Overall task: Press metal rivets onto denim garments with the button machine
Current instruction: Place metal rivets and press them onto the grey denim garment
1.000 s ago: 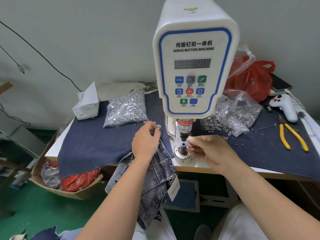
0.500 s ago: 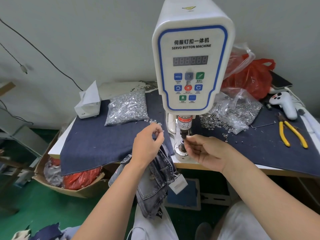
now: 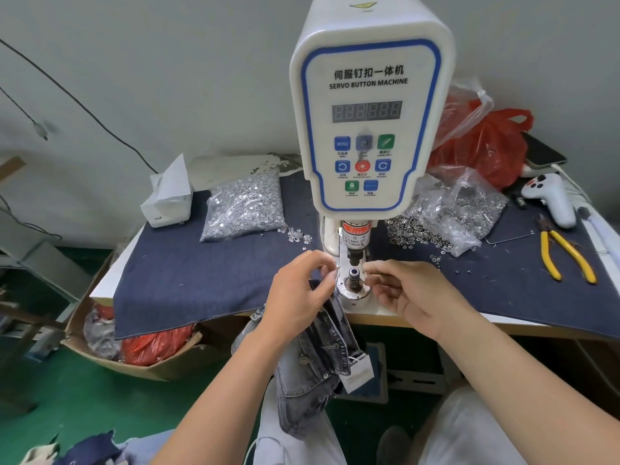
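Loading step at frame centre: left hand (image 3: 298, 293) grips denim (image 3: 322, 360), right hand (image 3: 402, 290) pinches, contents unclear; next, denim over die (image 3: 354, 278).

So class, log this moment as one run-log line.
left hand: holds jeans | right hand: fingers by die | jeans not under press

Both forearms outstretched, left hand (image 3: 299, 290) and right hand (image 3: 407, 292) fingers curled.
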Demonstrator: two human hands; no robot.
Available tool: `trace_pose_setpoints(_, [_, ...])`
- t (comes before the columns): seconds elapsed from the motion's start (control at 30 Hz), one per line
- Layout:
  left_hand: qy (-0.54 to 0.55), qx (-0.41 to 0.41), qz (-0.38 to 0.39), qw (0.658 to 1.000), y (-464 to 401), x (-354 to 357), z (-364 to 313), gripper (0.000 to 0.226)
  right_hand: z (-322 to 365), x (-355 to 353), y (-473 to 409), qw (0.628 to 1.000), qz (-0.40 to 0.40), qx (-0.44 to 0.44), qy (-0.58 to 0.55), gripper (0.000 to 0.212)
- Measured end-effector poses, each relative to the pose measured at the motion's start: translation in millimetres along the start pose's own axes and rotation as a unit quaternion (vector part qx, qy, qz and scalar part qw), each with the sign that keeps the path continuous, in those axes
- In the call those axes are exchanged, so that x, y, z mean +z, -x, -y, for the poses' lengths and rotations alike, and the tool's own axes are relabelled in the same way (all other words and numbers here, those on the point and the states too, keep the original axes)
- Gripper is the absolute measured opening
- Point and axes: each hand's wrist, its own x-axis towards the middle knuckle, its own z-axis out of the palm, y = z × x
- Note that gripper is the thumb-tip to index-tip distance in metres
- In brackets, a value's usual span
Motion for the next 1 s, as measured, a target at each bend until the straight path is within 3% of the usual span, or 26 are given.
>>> trace_pose_setpoints(0.07, [0.014,0.021,0.020,0.999,4.1,0.2,-1.9,0.012,-3.3,-3.4,3.8,0.996,-0.012,-0.033,0.078,0.016])
trace_pose_setpoints(0.17, [0.036,0.041,0.057,0.997,8.3,2.5,-6.0,0.009,-6.8,-4.2,11.0,0.991,0.032,-0.031,0.129,0.014])
trace_pose_setpoints(0.4, [0.074,0.028,0.104,0.991,4.3,4.9,-14.0,0.007,-2.4,-3.5,13.9,0.990,0.099,-0.012,0.099,0.009])
trace_pose_setpoints(0.6, [0.070,0.001,0.104,0.992,4.5,4.0,-14.9,0.006,-2.9,1.3,12.7,0.983,0.064,-0.089,0.147,0.007])
trace_pose_setpoints(0.67, [0.063,-0.024,0.094,0.993,6.5,4.1,-13.1,0.007,-3.0,4.1,10.6,0.962,0.025,-0.159,0.222,0.009])
trace_pose_setpoints(0.77, [0.055,-0.060,0.067,0.994,7.6,1.3,-7.8,0.009,0.7,6.0,3.3,0.892,-0.041,-0.269,0.361,0.010])
trace_pose_setpoints(0.9, [0.051,-0.093,0.035,0.994,7.1,-5.2,-4.7,0.012,3.3,9.4,-4.6,0.800,-0.056,-0.313,0.509,0.025])
trace_pose_setpoints(1.0, [0.068,-0.126,0.017,0.990,5.4,-6.5,-3.2,0.011,3.0,10.4,-7.0,0.774,-0.065,-0.340,0.530,0.027])
